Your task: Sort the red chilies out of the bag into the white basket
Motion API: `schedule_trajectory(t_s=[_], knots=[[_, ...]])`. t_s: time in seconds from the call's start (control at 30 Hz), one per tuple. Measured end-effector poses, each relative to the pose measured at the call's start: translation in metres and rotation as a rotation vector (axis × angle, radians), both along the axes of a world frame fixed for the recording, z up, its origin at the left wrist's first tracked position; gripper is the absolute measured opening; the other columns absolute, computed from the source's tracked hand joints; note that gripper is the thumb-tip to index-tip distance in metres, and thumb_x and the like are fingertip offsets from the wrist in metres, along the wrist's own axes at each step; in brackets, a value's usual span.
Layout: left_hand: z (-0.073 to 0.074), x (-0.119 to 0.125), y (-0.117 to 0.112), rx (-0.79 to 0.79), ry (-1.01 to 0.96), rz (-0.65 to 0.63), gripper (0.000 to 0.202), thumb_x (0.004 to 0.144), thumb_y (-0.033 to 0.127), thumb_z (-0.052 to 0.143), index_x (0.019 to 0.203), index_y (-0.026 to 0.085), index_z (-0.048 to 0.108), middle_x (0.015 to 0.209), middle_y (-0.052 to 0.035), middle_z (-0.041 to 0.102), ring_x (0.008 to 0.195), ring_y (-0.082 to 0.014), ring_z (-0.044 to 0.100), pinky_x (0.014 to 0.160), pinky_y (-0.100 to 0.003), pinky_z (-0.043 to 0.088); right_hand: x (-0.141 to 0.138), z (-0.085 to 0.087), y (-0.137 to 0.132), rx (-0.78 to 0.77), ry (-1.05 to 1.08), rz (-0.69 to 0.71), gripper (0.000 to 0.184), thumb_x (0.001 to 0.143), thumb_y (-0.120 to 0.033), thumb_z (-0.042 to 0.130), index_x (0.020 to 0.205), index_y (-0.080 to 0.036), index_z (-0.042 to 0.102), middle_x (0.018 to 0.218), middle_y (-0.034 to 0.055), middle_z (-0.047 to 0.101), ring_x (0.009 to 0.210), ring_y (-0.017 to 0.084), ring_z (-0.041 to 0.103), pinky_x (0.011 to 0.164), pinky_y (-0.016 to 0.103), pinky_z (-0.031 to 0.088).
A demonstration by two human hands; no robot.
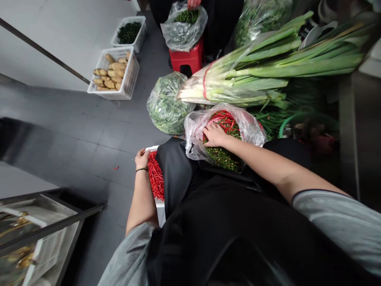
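Hands apart, one on each container. Right hand (214,136) is reaching into a clear plastic bag (193,133) that rests on the lap, over a black apron (178,174). It lies palm down on chillies with green stems (224,157), fingers bent into the pile. I cannot tell whether it has any pinched.

Left hand (142,159) is down beside the left knee, fingers curled closed over the far rim of a white crate (152,148). The crate holds loose red chillies (156,178). There is a thin bracelet on that wrist.

Around:
- A bundle of leeks (253,71), tied with a red band, lies just beyond the plastic bag.
- A bag of greens (166,105) sits on the floor, touching the leeks' white ends.
- A red stool (187,58) stands behind that, with a second bag (181,29) on it. Another person's hand (193,3) is at its mouth.
- A white basket (110,94) of pale knobbly roots stands well off to the left on the grey tiles.
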State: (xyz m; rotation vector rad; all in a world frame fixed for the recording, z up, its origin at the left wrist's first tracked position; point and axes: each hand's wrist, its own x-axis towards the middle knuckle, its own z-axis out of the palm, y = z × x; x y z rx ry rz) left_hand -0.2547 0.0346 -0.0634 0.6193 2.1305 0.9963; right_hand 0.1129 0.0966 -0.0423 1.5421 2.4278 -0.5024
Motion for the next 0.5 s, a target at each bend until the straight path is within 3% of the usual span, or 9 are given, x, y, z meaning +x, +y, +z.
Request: schedule_trajectory(t_s=[0.17, 0.3, 0.4, 0.5], knots=[[0.017, 0.033, 0.025, 0.125, -0.205, -0.057, 0.029, 0.066, 0.028, 0.069, 0.088, 0.011, 0.061, 0.075, -0.0026, 0.063, 0.069, -0.0121, 0.063, 0.065, -0.025, 0.052, -0.017, -0.005, 0.002, 0.031, 0.074, -0.020, 0.076, 0.079, -0.052, 0.062, 0.142, -0.017, 0.040, 0.148, 0.0230, 0.036, 0.131, 0.042, 0.042, 0.101, 0.055, 0.039], [0.028, 0.056, 0.028, 0.116, -0.129, -0.154, 0.033, 0.065, 0.038, 0.071, 0.083, 0.012, 0.062, 0.069, -0.0031, 0.064, 0.069, -0.0136, 0.063, 0.068, -0.027, 0.052, -0.010, -0.007, 0.007, -0.031, 0.042, 0.009, 0.075, 0.077, -0.045, 0.065, 0.143, -0.021, 0.039, 0.147, 0.0216, 0.036, 0.110, 0.036, 0.060, 0.086, 0.046, 0.050], [0.043, 0.080, 0.031, 0.206, 0.067, -0.362, 0.042, 0.068, 0.048, 0.071, 0.089, 0.013, 0.066, 0.082, -0.0067, 0.069, 0.081, -0.0174, 0.065, 0.082, -0.032, 0.052, 0.009, -0.002, 0.003, -0.054, 0.000, 0.035, 0.070, 0.079, -0.042, 0.063, 0.143, -0.023, 0.042, 0.152, 0.0213, 0.032, 0.106, 0.035, 0.063, 0.083, 0.044, 0.051], [0.060, 0.119, 0.043, 0.263, 0.169, -0.634, 0.054, 0.074, 0.055, 0.067, 0.109, 0.015, 0.066, 0.100, -0.0099, 0.071, 0.095, -0.0213, 0.065, 0.091, -0.034, 0.049, 0.032, 0.011, -0.002, -0.076, -0.033, 0.022, 0.066, 0.082, -0.039, 0.060, 0.144, -0.023, 0.044, 0.152, 0.0205, 0.034, 0.108, 0.035, 0.063, 0.084, 0.043, 0.051]])
